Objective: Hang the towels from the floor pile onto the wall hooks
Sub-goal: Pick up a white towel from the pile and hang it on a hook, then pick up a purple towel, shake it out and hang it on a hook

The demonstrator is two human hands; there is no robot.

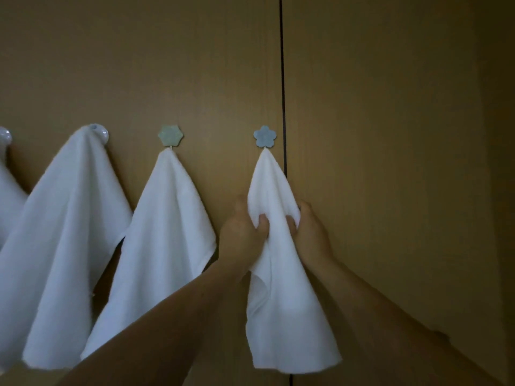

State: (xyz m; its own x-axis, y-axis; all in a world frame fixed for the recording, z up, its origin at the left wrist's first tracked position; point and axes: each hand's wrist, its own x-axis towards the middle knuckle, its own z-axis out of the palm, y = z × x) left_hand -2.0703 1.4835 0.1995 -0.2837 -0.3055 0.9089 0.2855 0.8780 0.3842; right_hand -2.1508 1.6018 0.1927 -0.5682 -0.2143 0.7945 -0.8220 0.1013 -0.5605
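Blue flower hook: on the brown wall, just left of the dark seam; carries the right towel by its narrow tip.
Green flower hook: left of the blue one, at the same height; carries the middle towel from a single point.
Round white hook: further left; carries the big towel, half covered by its top fold.
Edge hook: cut off by the left border; a strip of a fourth towel below it.
Right towel: plain white, soft-looking; thin at the hook, bunched at mid-height, flaring to a loose lower hem; one fold open along its left edge.
Left hand: curled round the left side of the bunched part, one fingertip showing on the front.
Right hand: gripping the right side at the same height, fingertip likewise in front.
Other towels: white, draped in cone shapes; big towel and middle towel touching at their near edges.
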